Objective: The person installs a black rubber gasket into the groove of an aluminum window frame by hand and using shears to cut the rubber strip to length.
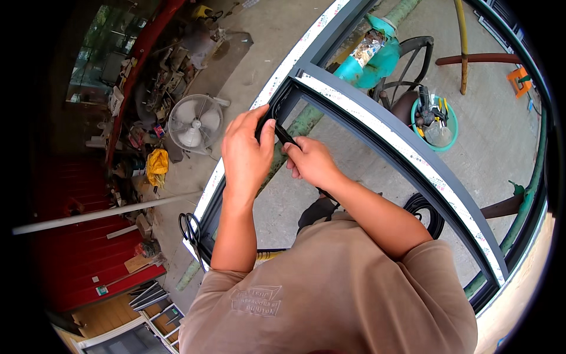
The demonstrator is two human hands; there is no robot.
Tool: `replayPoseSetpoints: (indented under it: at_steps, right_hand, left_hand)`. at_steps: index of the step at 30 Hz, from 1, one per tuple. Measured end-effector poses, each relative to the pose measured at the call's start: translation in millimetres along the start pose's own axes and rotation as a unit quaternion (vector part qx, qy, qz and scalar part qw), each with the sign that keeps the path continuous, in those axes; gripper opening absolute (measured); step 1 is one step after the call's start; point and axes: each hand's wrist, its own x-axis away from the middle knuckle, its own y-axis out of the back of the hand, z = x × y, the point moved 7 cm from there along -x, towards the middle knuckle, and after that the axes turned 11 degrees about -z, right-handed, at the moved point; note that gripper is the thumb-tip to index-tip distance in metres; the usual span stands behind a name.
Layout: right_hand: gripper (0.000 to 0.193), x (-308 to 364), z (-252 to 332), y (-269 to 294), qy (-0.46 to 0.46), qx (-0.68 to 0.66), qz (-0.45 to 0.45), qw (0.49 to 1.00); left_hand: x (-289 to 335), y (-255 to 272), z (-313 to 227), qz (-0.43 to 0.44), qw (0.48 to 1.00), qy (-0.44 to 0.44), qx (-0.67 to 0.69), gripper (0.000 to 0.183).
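Observation:
A dark grey window frame (340,84) with white printed protective film lies in front of me. My left hand (246,147) is at the frame's inner corner, fingers over its left bar and thumb pressed against a black rubber strip (285,137). The strip loops out of the corner and runs to my right hand (312,161), which pinches it between thumb and fingers. Part of the strip trails below the right wrist. A pair of black-handled scissors (190,228) rests on the left bar, beside my left forearm. The left fingertips are partly hidden behind the frame edge.
A coil of black strip (435,219) lies on the floor to the right. Beyond the frame stand a teal basket of tools (453,127) and an orange stool (519,81). Green pipes (306,121) pass under the frame. A fan (195,124) and clutter are at left.

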Motion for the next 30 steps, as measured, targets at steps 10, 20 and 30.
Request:
replayPoseSetpoints:
  at_steps: [10, 20, 30]
  right_hand:
    - [0.05, -15.8, -3.3, -42.0, -0.194, -0.301, 0.151, 0.921]
    - [0.037, -42.8, 5.5, -48.7, -0.167, -0.407, 0.041, 0.897]
    - [0.041, -37.8, 28.2, -27.3, -0.021, -0.184, -0.287, 0.94]
  left_hand:
    - [-75.3, -71.1, 55.9, 0.209, 0.978, 0.0, -0.016, 0.064]
    - [-81.0, -84.6, 42.8, 0.261, 0.964, 0.041, 0.036, 0.048]
    - [-90.6, -99.6, 57.6, 0.249, 0.968, -0.014, 0.011, 0.051]
